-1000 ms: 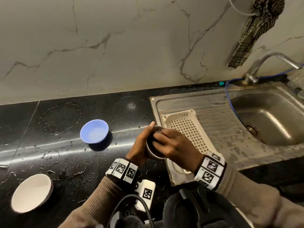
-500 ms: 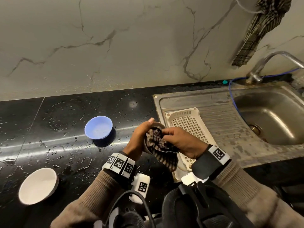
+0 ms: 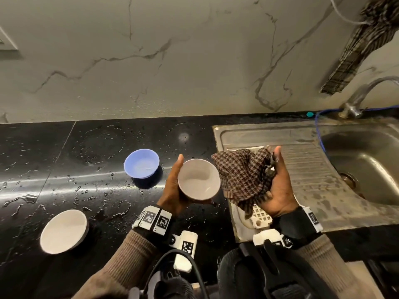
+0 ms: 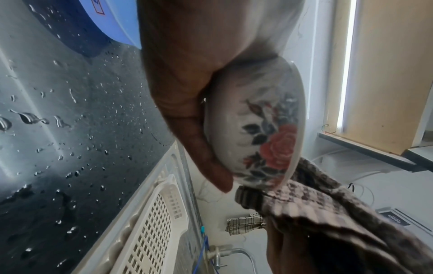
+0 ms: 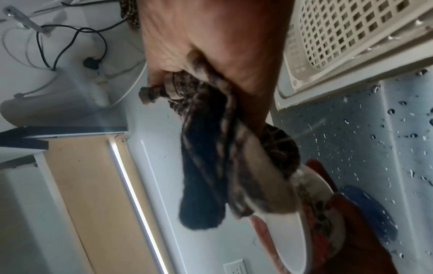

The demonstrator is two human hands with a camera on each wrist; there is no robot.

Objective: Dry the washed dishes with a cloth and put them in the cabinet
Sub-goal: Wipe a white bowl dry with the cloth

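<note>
Where water beads: black countertop (image 3: 64, 160), marbled wall (image 3: 151, 61).

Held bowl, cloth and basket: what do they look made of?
Bowl: looks like glazed ceramic or melamine; glossy white, printed rose.
Cloth: woven fabric, likely cotton; checked weave, soft folds.
Basket: moulded plastic; cream, matte, regular grid holes.

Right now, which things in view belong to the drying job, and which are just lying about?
Job: held bowl, checked cloth, blue bowl, white bowl, drying basket.
Lying about: hanging cloth, tap, sink, blue cord.
</note>
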